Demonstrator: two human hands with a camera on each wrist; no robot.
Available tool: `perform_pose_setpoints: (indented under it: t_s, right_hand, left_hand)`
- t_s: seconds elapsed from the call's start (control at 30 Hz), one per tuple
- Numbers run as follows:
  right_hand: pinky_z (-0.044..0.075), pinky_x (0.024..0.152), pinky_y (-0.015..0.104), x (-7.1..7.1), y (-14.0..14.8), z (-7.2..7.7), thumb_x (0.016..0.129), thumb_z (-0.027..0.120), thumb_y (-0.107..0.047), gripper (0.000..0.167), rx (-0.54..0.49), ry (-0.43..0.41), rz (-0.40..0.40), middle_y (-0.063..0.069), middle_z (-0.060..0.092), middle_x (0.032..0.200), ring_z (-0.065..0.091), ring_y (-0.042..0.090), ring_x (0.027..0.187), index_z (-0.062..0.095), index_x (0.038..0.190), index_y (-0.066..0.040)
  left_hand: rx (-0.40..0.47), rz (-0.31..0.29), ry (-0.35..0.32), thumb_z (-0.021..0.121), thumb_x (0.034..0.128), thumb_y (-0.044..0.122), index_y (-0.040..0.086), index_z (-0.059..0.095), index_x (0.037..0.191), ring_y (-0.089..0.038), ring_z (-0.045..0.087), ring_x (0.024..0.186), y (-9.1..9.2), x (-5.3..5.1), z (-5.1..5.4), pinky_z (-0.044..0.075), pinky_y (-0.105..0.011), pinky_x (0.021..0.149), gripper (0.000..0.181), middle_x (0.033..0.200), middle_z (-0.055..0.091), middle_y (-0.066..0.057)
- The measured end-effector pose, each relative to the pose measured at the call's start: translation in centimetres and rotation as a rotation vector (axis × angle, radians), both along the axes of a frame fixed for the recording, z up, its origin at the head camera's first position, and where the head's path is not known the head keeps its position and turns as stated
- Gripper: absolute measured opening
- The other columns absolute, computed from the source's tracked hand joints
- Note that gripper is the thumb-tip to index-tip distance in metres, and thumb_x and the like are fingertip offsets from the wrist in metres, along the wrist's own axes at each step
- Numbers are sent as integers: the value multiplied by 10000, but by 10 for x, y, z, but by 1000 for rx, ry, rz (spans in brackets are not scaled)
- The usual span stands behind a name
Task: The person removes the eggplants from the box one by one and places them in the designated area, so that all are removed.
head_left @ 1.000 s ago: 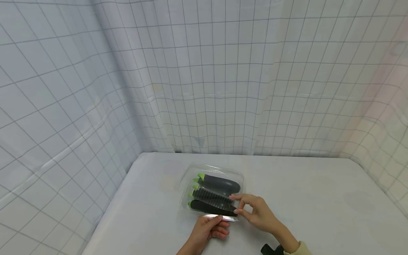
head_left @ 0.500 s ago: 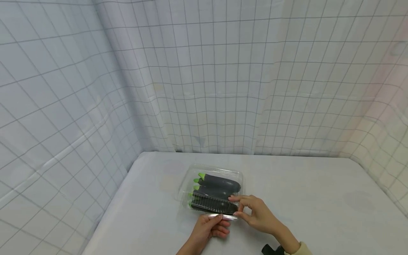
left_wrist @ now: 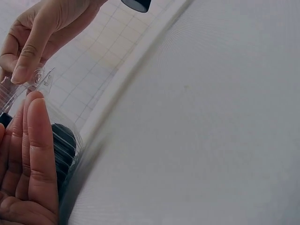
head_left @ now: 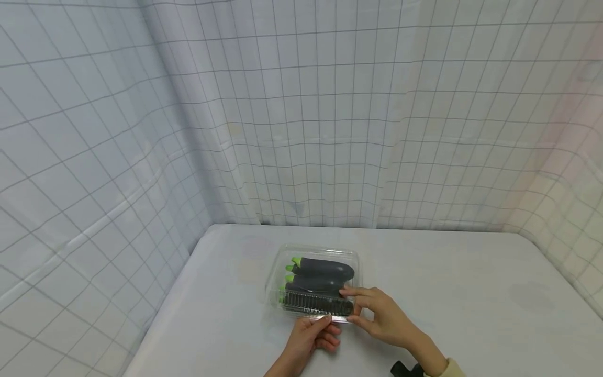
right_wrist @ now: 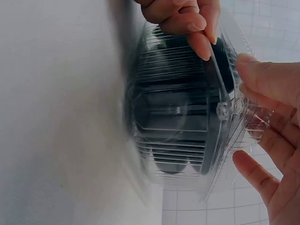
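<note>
A clear plastic clamshell box lies on the table with several dark eggplants inside, their green stem ends to the left. Its transparent lid has a ribbed side that lies over the frontmost eggplant. My left hand pinches the front rim, thumb on top and fingers lower. At the front right corner, my right hand holds the lid's edge between thumb and fingers. In the right wrist view, the rims of lid and base run close together near a round corner snap.
A white cloth covers the table. White gridded curtains hang behind it and on both sides. A black device sits at my right wrist, beside a pale yellow sleeve.
The lid's ribbed side has come down and toward the front rim, from over the middle eggplants to over the front one. My right hand moved slightly with it; the left barely moved.
</note>
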State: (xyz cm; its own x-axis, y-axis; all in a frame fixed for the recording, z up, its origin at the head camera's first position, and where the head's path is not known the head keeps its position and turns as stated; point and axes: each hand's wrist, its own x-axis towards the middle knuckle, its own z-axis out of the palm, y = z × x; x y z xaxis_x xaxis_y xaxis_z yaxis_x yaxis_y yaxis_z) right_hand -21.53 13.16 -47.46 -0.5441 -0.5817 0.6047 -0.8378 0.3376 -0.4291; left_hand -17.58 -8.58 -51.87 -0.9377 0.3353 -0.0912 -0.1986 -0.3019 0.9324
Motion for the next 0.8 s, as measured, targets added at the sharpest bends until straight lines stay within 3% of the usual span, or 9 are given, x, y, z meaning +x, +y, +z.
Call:
perform_pose_setpoints:
  t_s: [0.17,0.3,0.47,0.53,0.67,0.8]
  right_hand:
    - [452,889,365,1,-1,8,806,775,-186,250,-27,48,-12,-3,587,1262,522,217,1185,536,792,-261]
    - [388,979,311,-3,-2,17,824,754,-131,234,-97,67,-20,42,577,1273,504,258,1204,578,960,-202]
    - [354,992,242,-12,-3,28,777,785,-61,525,-202,0,-18,92,559,1281,507,240,1185,490,1211,-61]
    - [363,971,237,-16,-4,31,717,822,-37,656,-239,11,-15,129,555,1272,512,254,1164,457,1261,-7]
    - [361,957,230,-21,-8,44,641,833,34,687,-294,69,-26,214,560,1236,505,347,1156,475,1226,85]
    - [365,965,239,-25,-11,55,660,784,98,598,-328,67,-52,261,552,1224,493,386,1164,498,1185,109]
  left_hand:
    - [2,0,2,568,962,217,-193,616,977,-104,653,632,0,0,-1,537,-250,588,414,764,681,-55]
    - [14,-5,10,578,957,223,-171,634,957,-108,652,625,0,-1,-2,537,-250,581,397,753,680,-57]
    - [19,-5,19,580,956,214,-179,626,950,-106,648,614,1,-2,-4,536,-248,572,396,739,675,-57]
    - [17,0,24,575,958,211,-201,610,956,-107,647,610,1,-2,-5,535,-249,567,413,738,673,-63]
    - [12,2,32,563,965,211,-237,579,982,-111,647,609,1,-2,-7,536,-252,565,448,753,675,-77]
    - [12,-3,43,557,969,216,-261,547,1007,-109,647,611,1,-3,-8,537,-253,571,478,760,676,-73]
